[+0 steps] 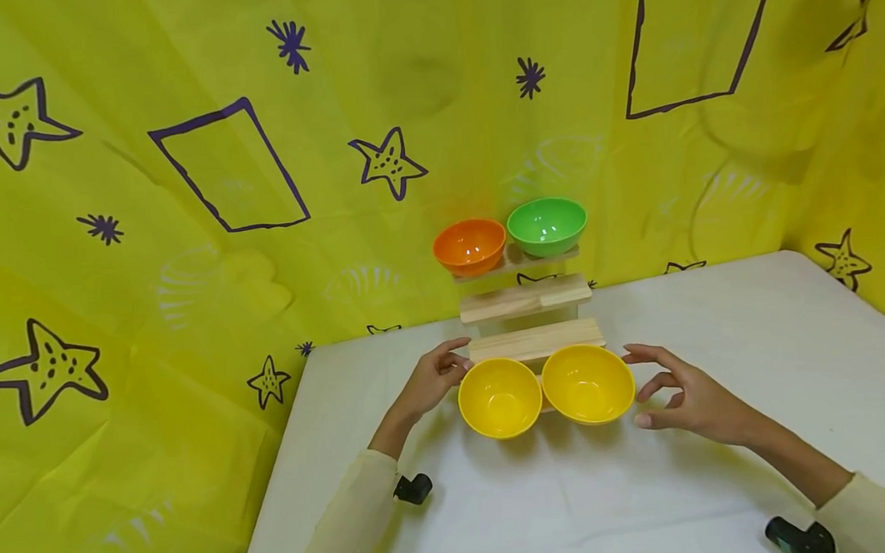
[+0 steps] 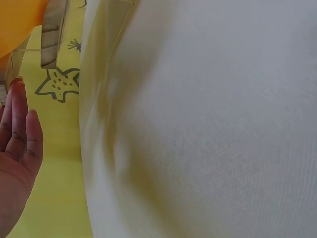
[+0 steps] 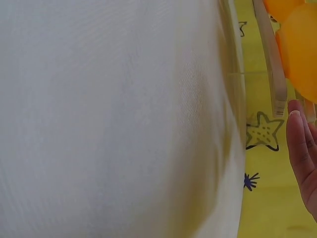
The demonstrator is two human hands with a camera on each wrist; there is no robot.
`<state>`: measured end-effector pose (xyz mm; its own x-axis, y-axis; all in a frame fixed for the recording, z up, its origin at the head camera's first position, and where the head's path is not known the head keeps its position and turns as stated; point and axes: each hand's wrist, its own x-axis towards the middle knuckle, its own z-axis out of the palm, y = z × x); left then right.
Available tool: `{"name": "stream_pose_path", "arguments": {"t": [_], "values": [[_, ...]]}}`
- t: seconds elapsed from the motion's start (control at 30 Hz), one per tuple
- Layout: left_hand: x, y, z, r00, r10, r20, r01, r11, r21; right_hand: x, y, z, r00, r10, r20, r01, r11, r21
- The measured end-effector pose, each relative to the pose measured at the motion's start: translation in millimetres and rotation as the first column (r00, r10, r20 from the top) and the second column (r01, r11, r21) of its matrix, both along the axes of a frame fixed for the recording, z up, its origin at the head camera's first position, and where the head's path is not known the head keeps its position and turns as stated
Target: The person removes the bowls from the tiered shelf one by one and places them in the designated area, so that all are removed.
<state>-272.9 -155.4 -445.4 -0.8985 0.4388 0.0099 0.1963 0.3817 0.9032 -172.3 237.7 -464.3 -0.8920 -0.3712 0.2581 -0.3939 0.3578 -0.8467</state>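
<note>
Two yellow bowls, the left bowl (image 1: 501,399) and the right bowl (image 1: 588,384), sit side by side at the front of a stepped wooden stand (image 1: 536,341). Beside the left bowl is my left hand (image 1: 435,384), its fingertips close to the rim and the stand's edge; contact is hard to tell. Just right of the other yellow bowl, my right hand (image 1: 681,393) has its fingers spread and loosely bent, holding nothing. An orange bowl (image 1: 469,248) and a green bowl (image 1: 548,227) rest on the top step.
The stand's middle steps (image 1: 525,298) show bare wood. Behind the white table (image 1: 500,507) hangs a yellow cloth (image 1: 322,274) with dark star drawings. A black device (image 1: 413,488) is near the left wrist, another black device (image 1: 800,537) near the right.
</note>
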Motion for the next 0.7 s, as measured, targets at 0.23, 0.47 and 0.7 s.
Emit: {"name": "stream_pose_path", "arguments": {"t": [0.23, 0.47, 0.7], "values": [[-2.0, -0.7, -3.5, 1.0, 0.026, -0.003, -0.026, 1.0, -0.005, 1.7, -5, 0.3, 1.0, -0.013, 0.024, 0.013, 1.0, -0.002], [-2.4, -0.5, -3.6, 1.0, 0.023, -0.004, -0.023, 1.0, -0.002, 0.9, -9, -0.3, 1.0, -0.009, 0.014, 0.01, 1.0, -0.023], [-2.7, 0.1, -4.0, 1.0, 0.026, 0.006, -0.026, 1.0, 0.002, 0.5, -16, -0.1, 0.999, -0.005, 0.037, 0.006, 1.0, -0.03]]}}
